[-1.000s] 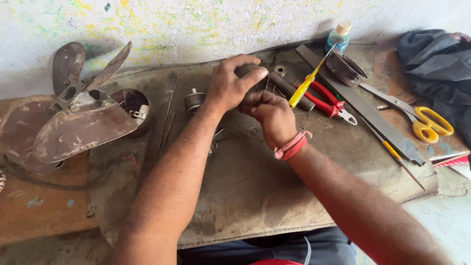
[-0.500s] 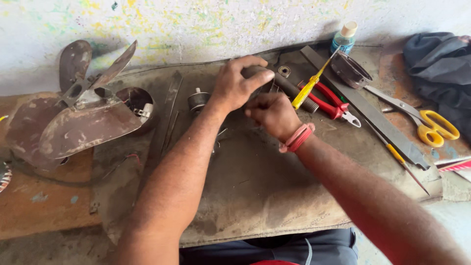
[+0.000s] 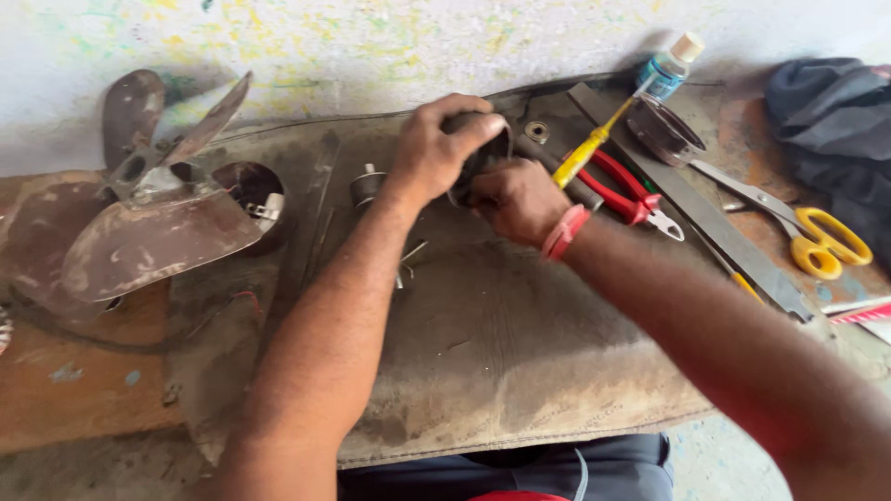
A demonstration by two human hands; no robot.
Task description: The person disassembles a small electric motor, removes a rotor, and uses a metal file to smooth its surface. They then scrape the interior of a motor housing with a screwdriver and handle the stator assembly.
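- Head view: your left hand (image 3: 432, 148) is clenched over the top of a dark round part (image 3: 483, 148), which sits on the mat (image 3: 483, 353) just left of the pliers (image 3: 626, 190).
- Your right hand (image 3: 515, 197) is closed around the part's lower side, fingers curled, touching the left hand.
- A yellow screwdriver (image 3: 585, 153) lies across the pliers.
- Scissors (image 3: 817, 237) lie well right of the pliers; a small bottle (image 3: 670, 67) stands behind them.
- Fan blades (image 3: 139, 232) rest far left of the pliers on the surface (image 3: 74, 399).
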